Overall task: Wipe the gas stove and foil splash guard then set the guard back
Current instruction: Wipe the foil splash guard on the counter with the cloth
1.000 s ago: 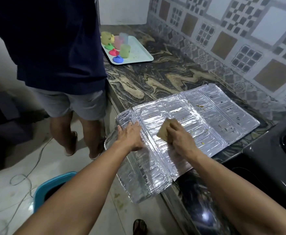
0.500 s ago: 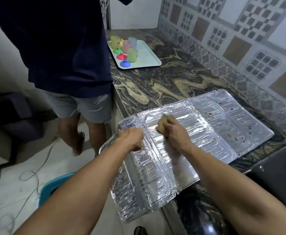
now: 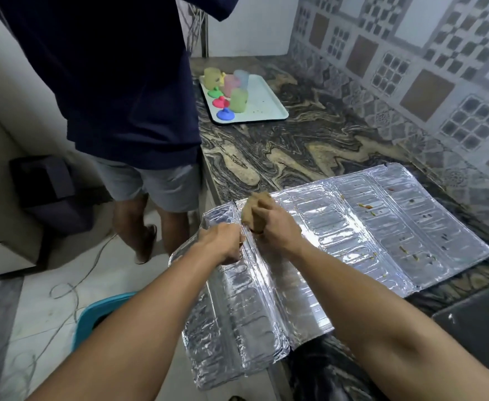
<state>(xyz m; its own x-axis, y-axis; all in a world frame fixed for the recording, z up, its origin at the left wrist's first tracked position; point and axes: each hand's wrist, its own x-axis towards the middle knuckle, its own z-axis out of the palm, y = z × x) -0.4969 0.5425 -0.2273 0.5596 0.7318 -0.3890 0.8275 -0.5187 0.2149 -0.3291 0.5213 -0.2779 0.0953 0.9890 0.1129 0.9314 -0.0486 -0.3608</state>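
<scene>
On the marble counter (image 3: 295,151) a foil guard (image 3: 367,227) lies flat, one panel overhanging the edge, left hand (image 3: 223,241) pinching a fold, right hand (image 3: 275,227) gripping a sponge (image 3: 254,211) (hard scrubbing could tear or crumple the thin foil).

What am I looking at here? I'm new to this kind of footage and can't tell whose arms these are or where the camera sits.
The camera is worn on a person's head and looks forward and down, so the two bare arms reaching in are their own. No machine is involved. The right hand has a brown cloth bunched in its grip and presses it on a silver foil splash guard, which lies flat on the marbled counter and hangs over its near edge. The left hand holds the foil steady. Food specks remain on the guard's far panel. Further back sits a tray of coloured cups and lids. Another person stands at left.
</scene>
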